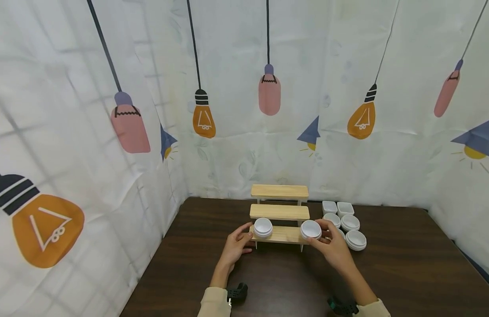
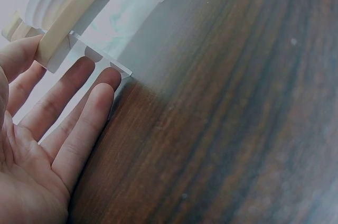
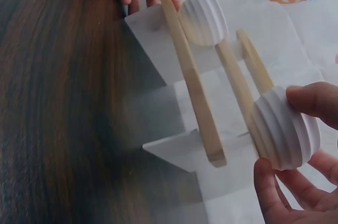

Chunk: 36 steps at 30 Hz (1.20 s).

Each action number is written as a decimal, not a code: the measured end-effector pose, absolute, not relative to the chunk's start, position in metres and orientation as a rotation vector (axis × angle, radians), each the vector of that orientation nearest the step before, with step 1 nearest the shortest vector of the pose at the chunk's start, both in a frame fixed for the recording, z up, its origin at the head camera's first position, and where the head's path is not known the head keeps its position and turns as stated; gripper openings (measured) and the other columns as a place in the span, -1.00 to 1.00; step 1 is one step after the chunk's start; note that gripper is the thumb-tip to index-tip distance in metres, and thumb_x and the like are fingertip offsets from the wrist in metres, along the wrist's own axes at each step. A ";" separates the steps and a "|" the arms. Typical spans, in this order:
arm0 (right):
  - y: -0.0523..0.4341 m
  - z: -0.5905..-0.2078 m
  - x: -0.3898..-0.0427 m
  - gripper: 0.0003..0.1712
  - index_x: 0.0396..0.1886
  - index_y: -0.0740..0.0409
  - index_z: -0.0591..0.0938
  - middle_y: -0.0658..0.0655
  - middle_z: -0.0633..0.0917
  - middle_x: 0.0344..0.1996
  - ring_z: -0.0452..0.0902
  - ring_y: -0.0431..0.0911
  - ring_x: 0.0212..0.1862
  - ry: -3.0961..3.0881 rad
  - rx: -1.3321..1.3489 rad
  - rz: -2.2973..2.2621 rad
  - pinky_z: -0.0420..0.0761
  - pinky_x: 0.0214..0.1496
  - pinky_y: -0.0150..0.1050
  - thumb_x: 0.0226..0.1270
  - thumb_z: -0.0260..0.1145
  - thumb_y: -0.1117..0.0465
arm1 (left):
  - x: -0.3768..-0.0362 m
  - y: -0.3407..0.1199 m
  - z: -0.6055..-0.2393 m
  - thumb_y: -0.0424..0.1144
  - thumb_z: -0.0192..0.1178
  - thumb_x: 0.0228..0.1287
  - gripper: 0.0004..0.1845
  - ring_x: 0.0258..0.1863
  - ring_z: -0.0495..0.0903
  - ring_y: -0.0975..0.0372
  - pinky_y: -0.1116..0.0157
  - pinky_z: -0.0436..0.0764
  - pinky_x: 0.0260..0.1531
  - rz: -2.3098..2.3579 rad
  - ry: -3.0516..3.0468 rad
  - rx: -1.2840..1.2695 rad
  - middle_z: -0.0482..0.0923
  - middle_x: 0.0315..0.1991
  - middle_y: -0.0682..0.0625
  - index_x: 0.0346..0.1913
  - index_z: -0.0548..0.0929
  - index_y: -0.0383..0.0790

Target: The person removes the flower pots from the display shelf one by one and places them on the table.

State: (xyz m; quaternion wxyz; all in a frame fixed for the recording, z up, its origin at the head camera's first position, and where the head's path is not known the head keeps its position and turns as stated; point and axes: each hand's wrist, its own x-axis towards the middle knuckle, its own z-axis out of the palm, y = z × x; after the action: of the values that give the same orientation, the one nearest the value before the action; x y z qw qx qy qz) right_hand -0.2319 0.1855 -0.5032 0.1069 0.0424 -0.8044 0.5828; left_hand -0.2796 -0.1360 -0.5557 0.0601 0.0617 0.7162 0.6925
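While left hand (image 1: 234, 247) fingers rest open at shelf (image 1: 279, 234), right hand (image 1: 333, 246) pinches bowl (image 1: 310, 229).

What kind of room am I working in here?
Likely a staged recording booth, not a lived-in room: a lightbulb-print curtain closes in the dark wooden table, which holds only a stepped wooden shelf and white dishes.

Even, soft, diffuse lighting; the head view is bright and fairly sharp, with wide-angle bending toward its edges. Faint shadows lie beneath the wooden shelf (image 1: 279, 213) on the dark table (image 1: 406, 264). Both wrist views are hazy, washed out, with pale glare on the tabletop.
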 end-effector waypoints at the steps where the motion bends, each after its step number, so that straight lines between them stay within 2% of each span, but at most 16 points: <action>1: 0.187 -0.503 -0.231 -0.32 0.27 0.24 0.50 0.25 0.58 0.14 0.54 -0.06 -0.01 -2.370 0.126 1.721 0.63 -0.05 -0.49 0.20 0.58 0.25 | -0.280 -0.136 -0.556 -0.05 0.23 0.49 -0.46 -0.13 0.76 0.09 0.23 0.75 -0.23 2.099 2.166 0.178 0.76 -0.05 -0.13 0.45 0.48 -0.11; 6: 0.194 -0.504 -0.227 -0.29 0.31 0.24 0.47 0.26 0.55 0.17 0.55 -0.13 0.01 -2.394 0.103 1.728 0.65 -0.07 -0.49 0.21 0.57 0.23 | -0.281 -0.136 -0.556 -0.07 0.23 0.50 -0.46 -0.11 0.76 0.07 0.23 0.75 -0.22 2.099 2.171 0.174 0.75 -0.02 -0.16 0.45 0.48 -0.12; 10: 0.201 -0.504 -0.223 -0.26 0.36 0.25 0.45 0.30 0.56 0.18 0.57 -0.25 -0.01 -2.398 0.081 1.725 0.65 -0.10 -0.49 0.23 0.56 0.23 | -0.281 -0.135 -0.556 -0.06 0.21 0.51 -0.46 -0.10 0.76 0.08 0.21 0.76 -0.20 2.093 2.172 0.180 0.74 0.01 -0.18 0.45 0.47 -0.12; 15: 0.208 -0.509 -0.220 -0.29 0.34 0.32 0.45 0.34 0.57 0.16 0.58 -0.40 -0.08 -2.353 0.104 1.722 0.65 -0.11 -0.49 0.23 0.53 0.31 | -0.280 -0.135 -0.556 -0.06 0.21 0.51 -0.45 -0.10 0.76 0.09 0.21 0.76 -0.20 2.094 2.167 0.177 0.74 0.02 -0.19 0.46 0.46 -0.13; 21: 0.214 -0.512 -0.214 -0.32 0.30 0.35 0.47 0.32 0.58 0.10 0.59 -0.43 -0.13 -2.343 0.088 1.709 0.67 -0.15 -0.48 0.21 0.53 0.34 | -0.278 -0.135 -0.554 -0.08 0.20 0.52 -0.44 -0.05 0.75 -0.03 0.19 0.76 -0.20 2.107 2.156 0.181 0.73 0.04 -0.22 0.48 0.44 -0.15; 27: 0.220 -0.513 -0.210 -0.33 0.28 0.34 0.46 0.16 0.58 0.03 0.58 -0.45 -0.13 -2.342 0.066 1.722 0.65 -0.16 -0.50 0.22 0.53 0.34 | -0.278 -0.135 -0.554 -0.10 0.20 0.52 -0.45 -0.04 0.74 -0.08 0.21 0.76 -0.23 2.105 2.167 0.165 0.74 0.02 -0.21 0.47 0.45 -0.16; 36: 0.227 -0.521 -0.207 -0.33 0.29 0.31 0.48 0.08 0.60 0.01 0.60 -0.46 -0.14 -2.338 0.065 1.691 0.65 -0.16 -0.51 0.21 0.54 0.33 | -0.277 -0.135 -0.552 -0.09 0.20 0.52 -0.46 0.00 0.73 -0.11 0.16 0.76 -0.18 2.109 2.159 0.170 0.74 0.01 -0.18 0.47 0.46 -0.13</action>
State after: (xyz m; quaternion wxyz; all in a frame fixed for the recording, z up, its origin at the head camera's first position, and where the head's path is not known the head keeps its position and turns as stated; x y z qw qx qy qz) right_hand -0.2066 0.2271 -0.5210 0.1273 0.0223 -0.8035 0.5812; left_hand -0.2772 -0.1352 -0.5517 0.0594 0.0563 0.7128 0.6966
